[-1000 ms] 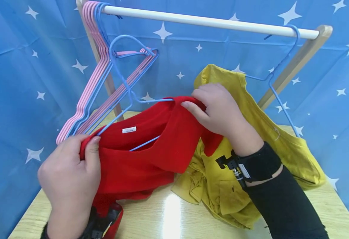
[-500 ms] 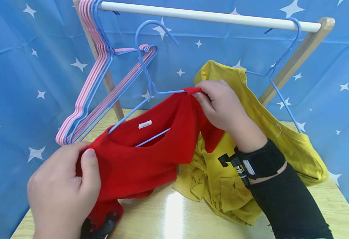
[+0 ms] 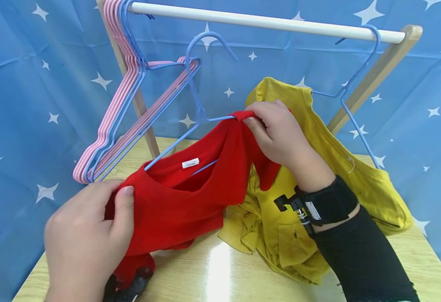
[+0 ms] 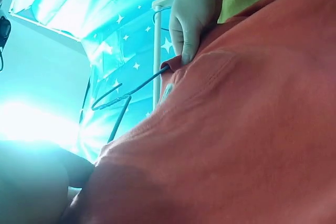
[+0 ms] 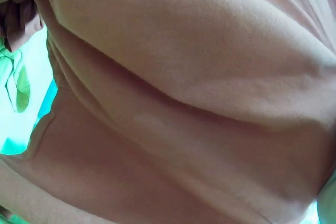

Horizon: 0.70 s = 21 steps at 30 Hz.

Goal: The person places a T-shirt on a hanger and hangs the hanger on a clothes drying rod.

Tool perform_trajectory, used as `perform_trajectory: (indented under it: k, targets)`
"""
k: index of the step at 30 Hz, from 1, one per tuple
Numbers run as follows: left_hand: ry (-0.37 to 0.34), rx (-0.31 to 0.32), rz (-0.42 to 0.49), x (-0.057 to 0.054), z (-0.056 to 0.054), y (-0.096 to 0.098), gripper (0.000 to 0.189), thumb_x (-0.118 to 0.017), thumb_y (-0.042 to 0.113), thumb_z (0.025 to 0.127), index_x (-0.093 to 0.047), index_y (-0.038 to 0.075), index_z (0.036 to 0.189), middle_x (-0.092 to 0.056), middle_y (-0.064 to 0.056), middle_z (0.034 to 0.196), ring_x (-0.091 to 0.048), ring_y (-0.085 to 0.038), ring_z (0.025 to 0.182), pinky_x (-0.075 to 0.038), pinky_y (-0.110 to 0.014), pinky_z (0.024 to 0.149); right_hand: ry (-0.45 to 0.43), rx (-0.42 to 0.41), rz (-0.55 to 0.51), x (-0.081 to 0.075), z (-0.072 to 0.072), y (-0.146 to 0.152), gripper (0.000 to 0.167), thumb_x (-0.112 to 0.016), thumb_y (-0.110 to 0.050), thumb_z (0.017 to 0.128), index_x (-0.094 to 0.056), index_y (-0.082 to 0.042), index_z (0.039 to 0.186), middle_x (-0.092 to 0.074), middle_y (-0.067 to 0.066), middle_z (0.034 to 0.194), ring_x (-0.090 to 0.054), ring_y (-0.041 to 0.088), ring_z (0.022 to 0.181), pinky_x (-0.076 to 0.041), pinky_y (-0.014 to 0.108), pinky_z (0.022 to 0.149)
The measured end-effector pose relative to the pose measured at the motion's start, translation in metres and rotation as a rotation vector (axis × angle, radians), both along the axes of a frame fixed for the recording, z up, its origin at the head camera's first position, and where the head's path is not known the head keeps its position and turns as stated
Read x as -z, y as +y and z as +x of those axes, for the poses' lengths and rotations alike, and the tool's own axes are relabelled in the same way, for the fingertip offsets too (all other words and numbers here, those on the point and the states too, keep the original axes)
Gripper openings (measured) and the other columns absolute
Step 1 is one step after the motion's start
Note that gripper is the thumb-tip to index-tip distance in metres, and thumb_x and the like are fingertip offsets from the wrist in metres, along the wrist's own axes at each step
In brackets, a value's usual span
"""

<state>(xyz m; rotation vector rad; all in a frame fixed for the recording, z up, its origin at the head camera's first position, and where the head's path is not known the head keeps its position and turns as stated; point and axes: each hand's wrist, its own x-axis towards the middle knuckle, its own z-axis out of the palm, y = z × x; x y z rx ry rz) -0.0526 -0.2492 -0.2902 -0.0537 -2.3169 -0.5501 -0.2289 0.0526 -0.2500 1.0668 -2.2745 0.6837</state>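
Note:
A red shirt [image 3: 182, 209] with a white neck label [image 3: 190, 163] is stretched between my two hands. A blue wire hanger [image 3: 175, 144] sits inside its neckline, both arms running under the shoulders and its hook standing free above. My left hand [image 3: 92, 230] grips the shirt's left shoulder between thumb and curled fingers. At the other shoulder my right hand [image 3: 277, 132] pinches the red cloth close to the hanger's arm. In the left wrist view the right hand [image 4: 194, 19] shows above the shirt [image 4: 226, 129]. Shirt cloth [image 5: 184, 103] fills most of the right wrist view.
A white rail [image 3: 265, 24] on wooden posts spans the back. Several pink and blue hangers [image 3: 111, 113] hang at its left end. A yellow garment [image 3: 288, 226] droops from a blue hanger [image 3: 356, 126] at the right, its lower part on the wooden table [image 3: 190, 277].
The blue hanger has moved right and tipped more upright, its arm deeper in the shirt's shoulder. The right hand has risen slightly; the left shifted a little left, then back right. Both keep their grip.

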Motion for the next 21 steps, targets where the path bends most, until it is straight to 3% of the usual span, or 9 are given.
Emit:
perform_trajectory:
  k: [9,11,13,15,19,21]
  targets:
    - [0.084,-0.049,0.082,0.006,-0.002,0.001,0.032,-0.064,0.03,0.096,-0.074,0.0,0.096,-0.072,-0.015,0.086,-0.065,-0.035,0.069,-0.047,-0.053,0.061,-0.031,0.032,0.01,0.004,-0.005,-0.002,0.014,-0.059,-0.013,0.104,-0.063,-0.002,0.097,-0.058,0.008,0.078,-0.056,0.022,0.077,-0.039,0.042,0.084]
    - [0.053,-0.045,0.092,0.005,0.0,0.001,0.03,-0.066,0.03,0.096,-0.075,0.001,0.098,-0.072,-0.015,0.087,-0.066,-0.034,0.071,-0.049,-0.052,0.063,-0.04,0.06,0.03,0.005,-0.007,-0.004,0.015,-0.057,-0.014,0.105,-0.062,-0.003,0.096,-0.057,0.008,0.078,-0.056,0.023,0.078,-0.038,0.044,0.088]
    - [-0.039,-0.008,0.129,0.002,0.004,0.001,0.026,-0.068,0.028,0.097,-0.075,0.005,0.107,-0.073,-0.011,0.089,-0.067,-0.03,0.072,-0.052,-0.046,0.063,-0.053,0.102,0.056,0.005,-0.009,-0.006,0.017,-0.054,-0.016,0.106,-0.062,-0.004,0.098,-0.059,0.008,0.082,-0.058,0.024,0.084,-0.037,0.046,0.093]
    - [-0.196,0.085,0.196,-0.001,0.009,0.0,0.028,-0.066,0.026,0.099,-0.071,0.014,0.124,-0.071,-0.004,0.094,-0.068,-0.023,0.076,-0.056,-0.038,0.064,-0.073,0.158,0.089,0.005,-0.01,-0.009,0.019,-0.052,-0.019,0.107,-0.063,-0.004,0.104,-0.062,0.008,0.091,-0.059,0.025,0.094,-0.034,0.049,0.099]
    - [-0.52,0.38,0.485,-0.003,0.02,-0.009,0.048,-0.054,0.019,0.107,-0.047,0.037,0.151,-0.065,0.005,0.114,-0.07,-0.017,0.095,-0.06,-0.033,0.069,-0.116,0.26,0.107,0.001,-0.014,-0.019,0.025,-0.054,-0.026,0.106,-0.066,-0.006,0.117,-0.065,0.009,0.114,-0.056,0.027,0.113,-0.034,0.05,0.107]
    - [-0.575,0.54,0.642,-0.001,0.02,-0.014,0.053,-0.049,0.013,0.109,-0.041,0.037,0.156,-0.062,-0.001,0.122,-0.069,-0.022,0.106,-0.062,-0.039,0.075,-0.125,0.289,0.074,-0.002,-0.018,-0.026,0.028,-0.058,-0.028,0.104,-0.065,-0.006,0.12,-0.064,0.009,0.118,-0.056,0.026,0.115,-0.036,0.047,0.107]
